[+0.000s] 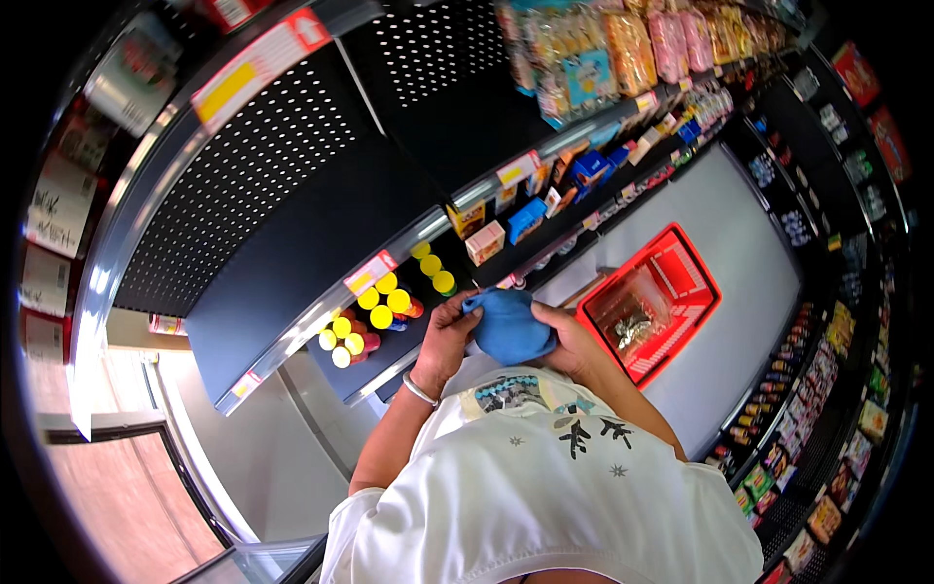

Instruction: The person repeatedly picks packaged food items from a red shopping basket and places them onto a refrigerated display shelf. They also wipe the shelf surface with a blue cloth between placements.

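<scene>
A folded blue cloth (pixel 511 328) is held between both hands in front of a white printed shirt. My left hand (pixel 449 336), with a bangle at the wrist, grips its left edge between thumb and fingers. At the cloth's right side, my right hand (pixel 565 336) pinches it with the thumb on top. Just beyond the hands runs a dark store shelf, where canisters with yellow lids (pixel 381 316) stand in groups on a lower level. A small pink box (pixel 485 243) and a blue packet (pixel 527 220) sit farther along that level.
A red plastic basket (pixel 686 328) with clear-wrapped goods inside stands on the grey floor to the right. Metal shelf edges (pixel 321 306) with price tags cross close before me. Bagged snacks (pixel 584 66) fill an upper shelf. More stocked shelves (pixel 795 394) line the right side.
</scene>
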`<state>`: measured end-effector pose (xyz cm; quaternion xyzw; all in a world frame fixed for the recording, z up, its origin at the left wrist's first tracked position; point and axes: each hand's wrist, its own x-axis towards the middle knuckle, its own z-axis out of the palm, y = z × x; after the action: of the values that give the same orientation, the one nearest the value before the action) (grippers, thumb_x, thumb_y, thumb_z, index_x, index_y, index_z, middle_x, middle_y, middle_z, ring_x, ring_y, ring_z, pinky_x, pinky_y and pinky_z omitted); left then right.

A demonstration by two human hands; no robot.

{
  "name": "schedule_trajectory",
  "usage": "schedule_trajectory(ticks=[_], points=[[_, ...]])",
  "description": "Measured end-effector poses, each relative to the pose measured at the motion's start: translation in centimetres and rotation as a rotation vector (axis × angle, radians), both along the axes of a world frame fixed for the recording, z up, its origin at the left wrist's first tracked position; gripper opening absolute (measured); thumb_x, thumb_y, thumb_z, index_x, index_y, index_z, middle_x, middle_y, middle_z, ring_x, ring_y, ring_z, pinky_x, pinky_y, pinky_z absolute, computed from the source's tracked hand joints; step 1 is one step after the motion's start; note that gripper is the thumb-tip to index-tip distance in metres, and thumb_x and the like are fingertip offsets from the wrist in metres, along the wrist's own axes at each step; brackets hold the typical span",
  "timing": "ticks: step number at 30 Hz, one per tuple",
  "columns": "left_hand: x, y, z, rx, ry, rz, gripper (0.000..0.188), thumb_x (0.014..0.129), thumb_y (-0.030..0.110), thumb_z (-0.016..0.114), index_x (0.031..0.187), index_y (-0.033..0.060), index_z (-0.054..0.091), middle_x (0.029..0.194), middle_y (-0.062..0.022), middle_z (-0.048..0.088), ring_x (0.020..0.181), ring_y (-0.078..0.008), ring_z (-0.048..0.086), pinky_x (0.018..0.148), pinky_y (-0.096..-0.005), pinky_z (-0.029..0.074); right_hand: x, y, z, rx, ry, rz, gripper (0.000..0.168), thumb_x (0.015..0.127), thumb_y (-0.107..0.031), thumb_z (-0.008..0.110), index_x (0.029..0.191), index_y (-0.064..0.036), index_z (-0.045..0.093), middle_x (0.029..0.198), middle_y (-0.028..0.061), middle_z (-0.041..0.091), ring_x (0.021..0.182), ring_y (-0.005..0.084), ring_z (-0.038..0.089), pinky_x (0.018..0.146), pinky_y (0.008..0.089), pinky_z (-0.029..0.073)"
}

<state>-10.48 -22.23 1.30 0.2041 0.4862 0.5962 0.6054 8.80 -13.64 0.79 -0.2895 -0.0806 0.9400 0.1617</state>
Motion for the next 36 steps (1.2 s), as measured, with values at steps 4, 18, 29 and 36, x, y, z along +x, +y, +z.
schedule_trajectory(ticks=[4, 18, 29, 36], points=[[-3.0, -1.7, 0.9, 0.013, 0.160, 0.030, 0.028, 0.094, 0.004, 0.054, 0.121, 0.0032, 0.057, 0.095, -0.0002, 0.063, 0.080, -0.0063, 0.057, 0.068, -0.0188, 0.045, -3.3, 0.2, 0.2, 0.262, -0.142, 0.060, 0.052, 0.085, -0.015, 0.065, 0.130, 0.002, 0.045, 0.118, 0.0173, 0.059, 0.099, 0.0272, 0.064, 0.089, 0.0424, 0.052], [-25.4, -8.5, 0.3, -0.288, 1.837, 0.644, 0.035, 0.085, 0.015, 0.061, 0.118, 0.0026, 0.056, 0.127, -0.0150, 0.055, 0.123, -0.0333, 0.046, 0.104, -0.0438, 0.034, -22.7, 4.9, 9.2, 2.065, -0.451, -0.063, 0.048, 0.080, -0.006, 0.066, 0.125, -0.007, 0.048, 0.111, 0.0128, 0.061, 0.102, 0.0319, 0.058, 0.087, 0.0400, 0.047], [-24.5, -7.6, 1.6, -0.466, 1.824, 0.596, 0.037, 0.088, 0.014, 0.057, 0.123, 0.0041, 0.054, 0.135, -0.0158, 0.048, 0.128, -0.0330, 0.041, 0.109, -0.0428, 0.028, -33.6, 6.3, 2.7, 2.390, -0.644, -0.027, 0.034, 0.083, -0.009, 0.063, 0.116, -0.003, 0.057, 0.121, 0.0166, 0.058, 0.114, 0.0336, 0.053, 0.097, 0.0417, 0.042], [-24.6, -7.5, 1.6, -0.446, 1.831, 0.602, 0.042, 0.083, 0.014, 0.060, 0.123, 0.0029, 0.054, 0.133, -0.0142, 0.049, 0.127, -0.0323, 0.041, 0.107, -0.0427, 0.030, -36.7, 4.0, 0.3, 2.571, -0.696, 0.373, 0.057, 0.091, -0.033, 0.054, 0.137, -0.001, 0.041, 0.147, 0.0199, 0.035, 0.137, 0.0349, 0.030, 0.111, 0.0475, 0.024]])
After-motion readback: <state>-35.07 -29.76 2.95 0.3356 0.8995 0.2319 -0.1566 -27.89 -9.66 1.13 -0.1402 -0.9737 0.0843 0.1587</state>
